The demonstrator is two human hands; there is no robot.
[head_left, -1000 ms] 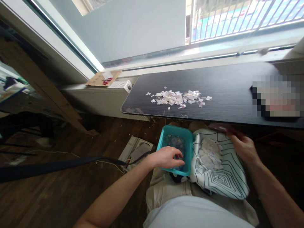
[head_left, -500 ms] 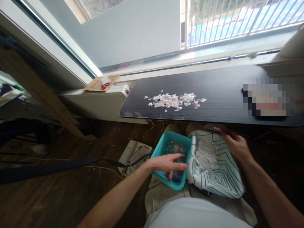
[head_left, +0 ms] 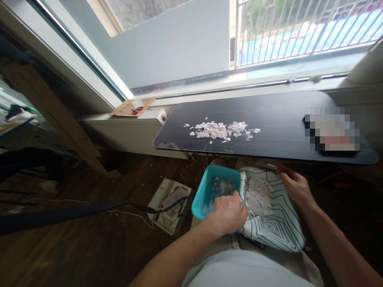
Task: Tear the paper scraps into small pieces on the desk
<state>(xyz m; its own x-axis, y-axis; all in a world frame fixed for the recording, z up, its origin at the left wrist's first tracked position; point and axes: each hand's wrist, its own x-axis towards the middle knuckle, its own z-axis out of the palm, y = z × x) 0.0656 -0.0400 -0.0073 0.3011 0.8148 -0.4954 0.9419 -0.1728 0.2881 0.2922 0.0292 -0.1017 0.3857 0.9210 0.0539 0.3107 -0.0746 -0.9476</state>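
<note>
On the lap, the left hand (head_left: pixel 229 215) is fisted on the striped cloth (head_left: pixel 281 227) beside the teal tub (head_left: pixel 200 196). The right hand (head_left: pixel 296 185) grips its far edge. The cloth looks limp and its paper scraps (head_left: pixel 259 195) light, so the edges seem safest. Beyond, more scraps (head_left: pixel 221 130) lie on the desk (head_left: pixel 284 115).

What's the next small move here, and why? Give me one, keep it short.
Probably raise the right hand a little, so the striped cloth tilts toward the teal tub. The paper bits lie heaped on the cloth, whose edge meets the tub's rim. The right hand grips the cloth's far side, and the left hand is closed at the tub's near corner, seemingly steadying it.
</note>
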